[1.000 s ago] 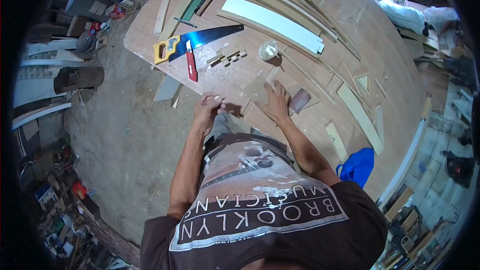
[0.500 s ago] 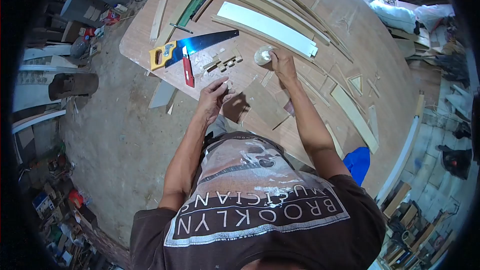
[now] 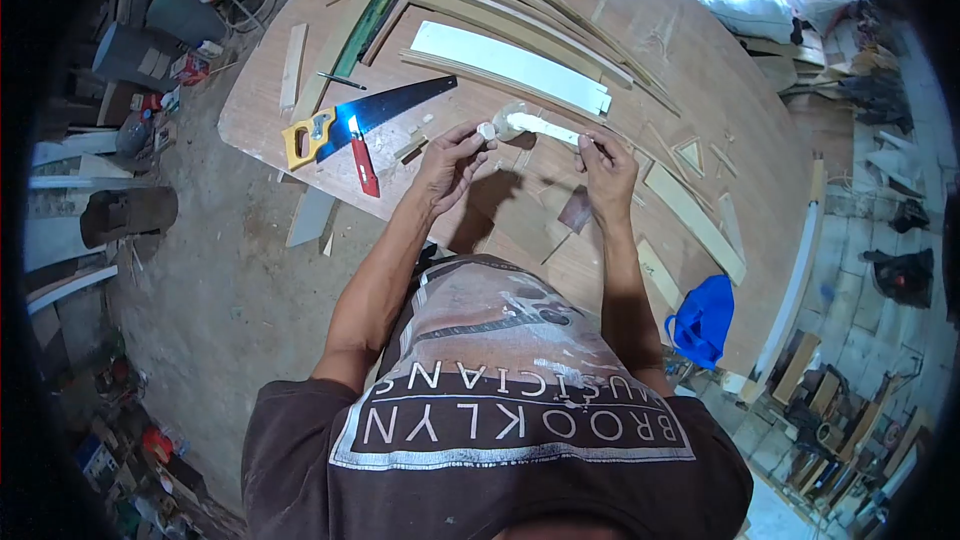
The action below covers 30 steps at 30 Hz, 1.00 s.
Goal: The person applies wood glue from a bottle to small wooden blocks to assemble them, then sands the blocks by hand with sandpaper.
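Observation:
My left hand (image 3: 453, 168) pinches a small pale block (image 3: 487, 131) between thumb and fingertips, close to the left side of a small clear jar (image 3: 508, 112). In my right hand (image 3: 608, 174) is the end of a flat pale stick (image 3: 550, 129). Its far end, coated in white, points left toward the small block and overlaps the jar in this view. Left of my hands, a red utility knife (image 3: 363, 162) lies beside a handsaw (image 3: 392, 106) with a yellow handle. A few small wood pieces (image 3: 410, 147) lie between the knife and my left hand.
Long wood strips (image 3: 520, 25) and a white board (image 3: 510, 65) lie across the back of the table (image 3: 690, 50). A pale board (image 3: 695, 223) and a small triangular frame (image 3: 690, 153) lie at right. A blue bag (image 3: 703, 322) is at the table's near right edge.
My right hand has moved right and down from the jar, and the stick with its white-coated end now shows. My left hand has come right and up with the small block, near the jar.

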### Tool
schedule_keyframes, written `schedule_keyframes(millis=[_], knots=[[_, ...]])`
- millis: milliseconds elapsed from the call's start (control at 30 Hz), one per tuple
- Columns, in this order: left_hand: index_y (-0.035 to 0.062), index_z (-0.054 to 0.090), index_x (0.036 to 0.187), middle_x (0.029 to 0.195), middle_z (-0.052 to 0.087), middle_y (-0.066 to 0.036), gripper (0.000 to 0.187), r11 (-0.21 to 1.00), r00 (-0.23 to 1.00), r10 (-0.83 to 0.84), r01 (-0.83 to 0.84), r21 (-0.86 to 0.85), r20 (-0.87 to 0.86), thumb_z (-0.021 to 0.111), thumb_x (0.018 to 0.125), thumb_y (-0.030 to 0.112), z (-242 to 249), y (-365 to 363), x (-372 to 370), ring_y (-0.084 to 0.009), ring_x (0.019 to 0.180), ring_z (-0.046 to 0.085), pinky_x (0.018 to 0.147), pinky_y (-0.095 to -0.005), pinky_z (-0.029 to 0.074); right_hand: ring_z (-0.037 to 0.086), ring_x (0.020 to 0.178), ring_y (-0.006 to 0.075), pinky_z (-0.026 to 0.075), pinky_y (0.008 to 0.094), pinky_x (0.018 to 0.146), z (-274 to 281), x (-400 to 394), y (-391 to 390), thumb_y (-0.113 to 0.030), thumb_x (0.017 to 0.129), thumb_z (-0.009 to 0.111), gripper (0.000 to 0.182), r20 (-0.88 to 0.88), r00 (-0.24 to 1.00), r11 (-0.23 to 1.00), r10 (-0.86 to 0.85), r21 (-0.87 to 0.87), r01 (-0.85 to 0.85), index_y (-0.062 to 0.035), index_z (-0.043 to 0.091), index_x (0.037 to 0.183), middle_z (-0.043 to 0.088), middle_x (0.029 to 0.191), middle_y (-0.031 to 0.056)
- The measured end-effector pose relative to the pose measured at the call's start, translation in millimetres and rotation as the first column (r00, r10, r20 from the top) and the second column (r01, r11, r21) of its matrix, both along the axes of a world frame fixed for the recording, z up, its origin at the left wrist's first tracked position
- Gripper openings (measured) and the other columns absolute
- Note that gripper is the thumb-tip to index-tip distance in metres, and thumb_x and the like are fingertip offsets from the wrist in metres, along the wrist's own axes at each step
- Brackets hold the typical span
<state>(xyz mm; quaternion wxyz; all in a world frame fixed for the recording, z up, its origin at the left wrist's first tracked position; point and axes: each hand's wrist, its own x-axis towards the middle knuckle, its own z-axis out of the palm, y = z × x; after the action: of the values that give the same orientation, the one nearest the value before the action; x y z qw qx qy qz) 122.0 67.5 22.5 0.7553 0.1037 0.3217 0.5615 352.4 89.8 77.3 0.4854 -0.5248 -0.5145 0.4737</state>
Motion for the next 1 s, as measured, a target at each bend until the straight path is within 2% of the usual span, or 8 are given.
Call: schedule_keyframes(millis=[167,233,367,433,533,733,833,1000], knots=[[-0.0034,0.055,0.120,0.097,0.064,-0.010,0.033,0.994,0.994,-0.078,0.072,0.078,0.076,0.060,0.088,0.004,-1,6,8,-0.0123,0.080,0.063,0.068,-0.0176,0.054,0.050,0.063,0.0078,0.039,0.0210,0.055,13,-5,-15,-0.007,0.089,0.062,0.016,-0.060,0.998,0.999,0.005,0.045,-0.002,0.0059,0.062,0.100,0.057,0.073,0.0026],[-0.0027,0.056,0.120,0.093,0.064,-0.009,0.032,0.996,0.994,-0.072,0.068,0.058,0.086,0.060,0.088,0.004,12,6,11,-0.0113,0.077,0.062,0.067,-0.0179,0.054,0.047,0.062,0.0046,0.038,0.0196,0.054,13,-6,-18,-0.005,0.090,0.061,0.014,-0.005,0.999,0.998,0.040,0.058,-0.040,0.0039,0.064,0.100,0.055,0.073,-0.0005],[-0.0020,0.057,0.119,0.092,0.064,-0.009,0.031,0.987,0.986,-0.128,0.115,0.115,0.107,0.059,0.089,0.005,19,5,10,-0.0109,0.077,0.062,0.066,-0.0174,0.054,0.051,0.063,0.0067,0.041,0.0211,0.056,14,-5,-19,-0.004,0.089,0.061,0.012,0.136,0.991,0.997,0.020,0.067,-0.029,0.0032,0.065,0.098,0.058,0.074,0.0023],[-0.0015,0.058,0.118,0.092,0.064,-0.008,0.030,0.989,0.988,-0.128,0.120,0.084,0.092,0.059,0.089,0.006,20,3,11,-0.0102,0.077,0.062,0.065,-0.0165,0.054,0.052,0.062,0.0097,0.041,0.0228,0.055,26,-7,-21,-0.003,0.086,0.063,0.009,0.385,0.922,0.913,-0.046,0.391,-0.118,0.0034,0.064,0.093,0.058,0.073,0.0055],[-0.0012,0.058,0.118,0.092,0.064,-0.007,0.030,0.992,0.991,-0.110,0.105,0.070,0.070,0.059,0.090,0.007,20,1,11,-0.0095,0.077,0.062,0.064,-0.0158,0.054,0.059,0.066,0.0165,0.046,0.0261,0.059,30,-8,-23,0.001,0.081,0.065,0.010,0.476,0.879,0.800,-0.032,0.539,-0.263,0.0027,0.064,0.090,0.060,0.078,0.0102],[-0.0004,0.059,0.118,0.094,0.065,-0.007,0.030,0.993,0.993,-0.108,0.104,0.062,0.056,0.060,0.089,0.008,17,0,10,-0.0088,0.076,0.062,0.062,-0.0156,0.053,0.062,0.072,0.0235,0.050,0.0302,0.062,41,-12,-36,0.006,0.076,0.066,0.013,0.632,0.775,0.698,0.010,0.551,-0.458,0.0023,0.064,0.088,0.061,0.087,0.0125],[-0.0001,0.059,0.115,0.096,0.065,-0.007,0.028,0.992,0.994,-0.103,0.101,0.082,0.024,0.061,0.090,0.012,17,-2,10,-0.0103,0.087,0.063,0.066,-0.0164,0.052,0.062,0.072,0.0231,0.049,0.0297,0.062,43,-12,-37,0.008,0.075,0.066,0.013,0.642,0.766,0.721,-0.031,0.545,-0.428,0.0024,0.064,0.087,0.061,0.087,0.0123],[-0.0005,0.059,0.115,0.094,0.065,-0.007,0.028,0.996,0.994,-0.078,0.074,0.056,0.073,0.061,0.089,0.008,18,-2,10,-0.0102,0.079,0.062,0.064,-0.0175,0.052,0.061,0.076,0.0257,0.050,0.0331,0.061,41,-10,-37,0.008,0.070,0.066,0.018,0.657,0.754,0.696,-0.003,0.543,-0.470,0.0024,0.063,0.087,0.060,0.089,0.0122]])
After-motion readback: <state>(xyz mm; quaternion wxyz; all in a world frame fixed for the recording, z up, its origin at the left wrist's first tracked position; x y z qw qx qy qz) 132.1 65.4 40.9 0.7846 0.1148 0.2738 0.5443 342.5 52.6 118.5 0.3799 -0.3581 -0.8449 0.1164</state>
